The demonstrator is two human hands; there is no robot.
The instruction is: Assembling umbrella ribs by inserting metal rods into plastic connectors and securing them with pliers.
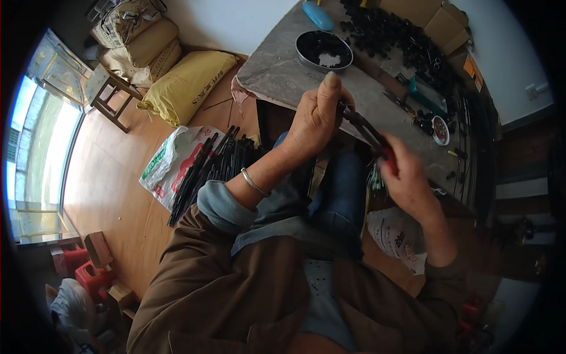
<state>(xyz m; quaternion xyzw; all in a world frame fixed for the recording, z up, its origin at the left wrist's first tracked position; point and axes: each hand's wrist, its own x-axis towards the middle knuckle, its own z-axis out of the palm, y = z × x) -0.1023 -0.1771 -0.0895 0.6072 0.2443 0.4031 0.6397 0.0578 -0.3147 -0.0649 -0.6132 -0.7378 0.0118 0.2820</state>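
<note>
In front of my chest, at the near table edge, my left hand [318, 112] is closed with its thumb pointing up. Whatever it grips is hidden behind its fingers. My right hand [407, 180] is wrapped round the red handles of a pair of pliers [367, 128], whose dark jaws reach up to the left hand's fingers. Just beyond the left hand, a metal bowl [300, 54] stands on the grey table [277, 50], holding small black pieces and a white heap. A bundle of long black rods [203, 168] lies on a white plastic bag [162, 156] to the left.
A pile of black parts [389, 35] covers the far table, near a cardboard box [445, 26], a teal tray [425, 94] and a small bowl [440, 131]. On the floor at left are a yellow sack [188, 85], a wooden chair [106, 88] and a red stool [94, 280].
</note>
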